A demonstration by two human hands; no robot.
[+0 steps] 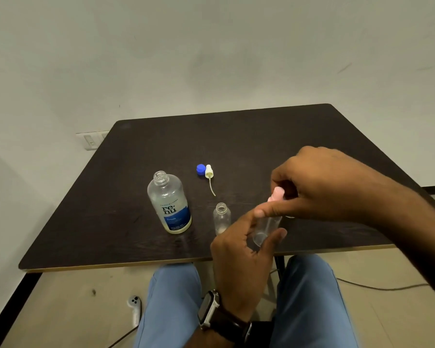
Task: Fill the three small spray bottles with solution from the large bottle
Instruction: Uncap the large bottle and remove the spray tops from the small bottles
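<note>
While the left hand (241, 249) held a small clear spray bottle (265, 228) over the counter's (261, 136) near edge, the right hand's (322, 182) grip pinched its pink pump top (276, 194). Large bottle (170, 203) stood uncapped at left, an open small bottle (221, 218) just right of it.

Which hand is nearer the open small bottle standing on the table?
Left. The left hand sits right beside the open small bottle, gripping another small bottle. The right hand is farther right, pinching that bottle's pink cap.
</note>
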